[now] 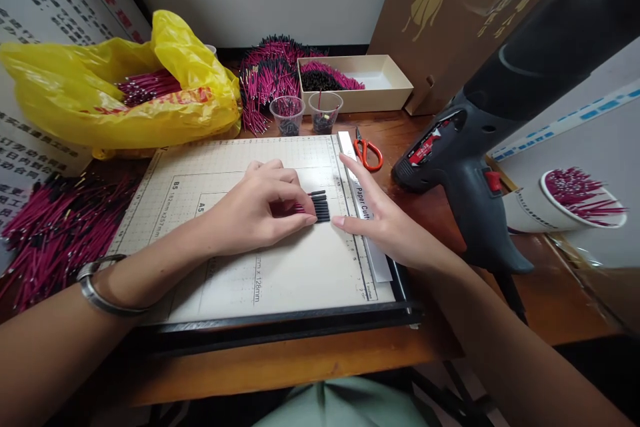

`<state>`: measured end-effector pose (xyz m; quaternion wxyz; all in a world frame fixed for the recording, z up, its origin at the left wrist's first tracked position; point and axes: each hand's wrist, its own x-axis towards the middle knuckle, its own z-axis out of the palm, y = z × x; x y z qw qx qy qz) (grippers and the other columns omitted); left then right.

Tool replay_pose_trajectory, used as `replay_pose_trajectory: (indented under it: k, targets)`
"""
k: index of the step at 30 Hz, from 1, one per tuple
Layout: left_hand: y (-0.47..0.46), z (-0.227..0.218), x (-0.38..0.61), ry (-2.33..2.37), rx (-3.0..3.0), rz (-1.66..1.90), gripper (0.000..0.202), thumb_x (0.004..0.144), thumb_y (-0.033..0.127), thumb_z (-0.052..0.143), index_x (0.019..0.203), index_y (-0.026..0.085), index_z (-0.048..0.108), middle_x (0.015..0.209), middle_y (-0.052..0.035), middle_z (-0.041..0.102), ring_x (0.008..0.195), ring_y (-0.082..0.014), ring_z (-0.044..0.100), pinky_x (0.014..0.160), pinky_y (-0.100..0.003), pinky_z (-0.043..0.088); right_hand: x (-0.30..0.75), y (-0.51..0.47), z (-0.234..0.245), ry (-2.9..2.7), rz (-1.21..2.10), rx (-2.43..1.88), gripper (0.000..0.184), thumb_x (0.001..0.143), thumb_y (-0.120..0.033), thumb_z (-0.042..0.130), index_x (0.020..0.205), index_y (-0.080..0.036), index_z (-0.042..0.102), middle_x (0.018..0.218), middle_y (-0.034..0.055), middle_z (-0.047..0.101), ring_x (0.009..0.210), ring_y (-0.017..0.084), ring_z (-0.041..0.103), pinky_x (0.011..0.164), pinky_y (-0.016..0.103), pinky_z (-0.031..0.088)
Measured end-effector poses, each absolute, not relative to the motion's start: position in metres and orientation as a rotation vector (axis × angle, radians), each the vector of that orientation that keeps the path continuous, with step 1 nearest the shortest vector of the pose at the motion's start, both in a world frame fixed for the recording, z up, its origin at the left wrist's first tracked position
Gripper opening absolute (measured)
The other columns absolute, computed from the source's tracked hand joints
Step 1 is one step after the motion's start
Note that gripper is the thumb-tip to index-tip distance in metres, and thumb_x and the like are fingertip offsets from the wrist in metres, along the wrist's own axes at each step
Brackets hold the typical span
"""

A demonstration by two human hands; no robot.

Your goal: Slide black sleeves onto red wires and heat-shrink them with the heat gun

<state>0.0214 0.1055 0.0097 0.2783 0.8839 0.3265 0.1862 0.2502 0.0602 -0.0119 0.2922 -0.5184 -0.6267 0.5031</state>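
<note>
My left hand (260,210) rests on the beige paper cutter board (235,273), fingers curled and pressing down on a small row of magenta wires with black ends (319,205). My right hand (383,213) lies flat and open just to the right of that row, fingertips touching the black ends, palm over the white cutter rail (350,153). A metal bangle (103,287) sits on my left wrist.
A grey heat gun (465,167) stands right of the board. Orange scissors (367,150), two clear cups (305,113), a cardboard tray (380,80), a yellow bag (120,93) and piles of magenta wires (55,227) surround it. A paper cup of wires (575,203) lies at right.
</note>
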Motion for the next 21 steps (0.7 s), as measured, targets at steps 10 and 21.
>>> replay_pose_trajectory:
  k: [10,21]
  targets:
    - [0.1011,0.0098,0.0269,0.887,2.384,0.527,0.015,0.088,0.03,0.067,0.078,0.025,0.078,0.075,0.0014,0.067,0.077,-0.0164,0.051,0.077,-0.035,0.029,0.2512,0.0599,-0.0125,-1.677,1.329,-1.412,0.097,0.081,-0.04,0.066,0.166,-0.027,0.021,0.176,-0.003,0.004,0.164,0.017,-0.009,0.134,0.044,-0.001]
    - [0.1008,0.0109,0.0259,0.853,2.443,0.492,0.017,0.09,0.03,0.065,0.079,0.023,0.077,0.076,0.0014,0.068,0.078,-0.0163,0.051,0.078,-0.035,0.028,0.2516,0.0603,-0.0123,-1.735,1.313,-1.398,0.098,0.08,-0.039,0.062,0.166,-0.022,0.019,0.176,0.0018,0.002,0.164,0.016,-0.004,0.133,0.044,-0.002]
